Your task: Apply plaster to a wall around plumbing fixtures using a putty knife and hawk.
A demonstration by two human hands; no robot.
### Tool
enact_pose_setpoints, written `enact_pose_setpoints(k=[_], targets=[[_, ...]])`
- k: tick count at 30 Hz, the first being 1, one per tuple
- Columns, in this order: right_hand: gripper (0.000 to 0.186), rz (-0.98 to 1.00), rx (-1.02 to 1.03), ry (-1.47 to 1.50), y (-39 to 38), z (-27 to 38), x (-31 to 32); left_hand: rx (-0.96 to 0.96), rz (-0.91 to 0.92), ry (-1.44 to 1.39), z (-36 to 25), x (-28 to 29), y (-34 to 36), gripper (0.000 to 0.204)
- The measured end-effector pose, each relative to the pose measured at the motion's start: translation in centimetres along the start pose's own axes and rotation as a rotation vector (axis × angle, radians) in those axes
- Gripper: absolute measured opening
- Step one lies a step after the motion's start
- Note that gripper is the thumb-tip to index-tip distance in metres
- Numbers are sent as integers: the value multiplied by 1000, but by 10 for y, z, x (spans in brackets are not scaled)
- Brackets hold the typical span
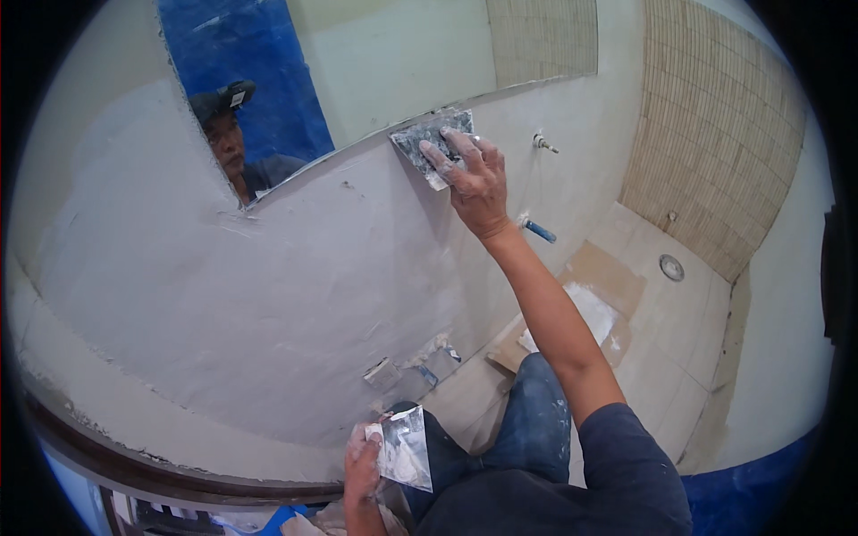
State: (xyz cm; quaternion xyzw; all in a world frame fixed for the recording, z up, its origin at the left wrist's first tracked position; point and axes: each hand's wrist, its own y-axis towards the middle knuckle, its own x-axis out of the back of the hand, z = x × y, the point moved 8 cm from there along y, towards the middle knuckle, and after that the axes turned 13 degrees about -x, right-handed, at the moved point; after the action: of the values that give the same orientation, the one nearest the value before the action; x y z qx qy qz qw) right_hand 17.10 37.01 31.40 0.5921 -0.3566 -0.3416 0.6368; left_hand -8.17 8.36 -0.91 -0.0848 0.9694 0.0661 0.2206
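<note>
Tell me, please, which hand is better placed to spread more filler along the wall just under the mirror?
The right hand: it already presses its putty knife flat on the wall at the mirror's lower edge. The left hand sits low by the knee, holding a second blade.

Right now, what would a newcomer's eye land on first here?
The right hand pressing a plaster-smeared trowel flat to the grey wall, just under the mirror. Low down, the left hand holds a second blade loaded with white plaster. Cardboard with spilled plaster lies on the floor to the right.
</note>
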Motion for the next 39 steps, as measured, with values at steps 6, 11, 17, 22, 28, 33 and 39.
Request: enact_pose_setpoints(k=[6,11,17,22,28,33,39], targets=[[64,155,-86,63,-45,13,5,-8,4,54,-18,-21,4,26],[53,240,-136,116,-68,31,35,20,-18,59,-18,-23,4,25],[28,227,-779,121,-26,-15,32,-12,10,89,-17,-17,6,23],[32,233,-883,64,-22,1,-1,8,16,37,-12,-13,7,24],[47,95,-559,110,-8,96,8,-11,16,85,-19,-20,5,26],[53,192,-301,169,-35,133,21,2,11,108,-17,-25,3,25],[50,463,-649,967,-104,75,74,-7,-203,12,-15,-30,18,24]])
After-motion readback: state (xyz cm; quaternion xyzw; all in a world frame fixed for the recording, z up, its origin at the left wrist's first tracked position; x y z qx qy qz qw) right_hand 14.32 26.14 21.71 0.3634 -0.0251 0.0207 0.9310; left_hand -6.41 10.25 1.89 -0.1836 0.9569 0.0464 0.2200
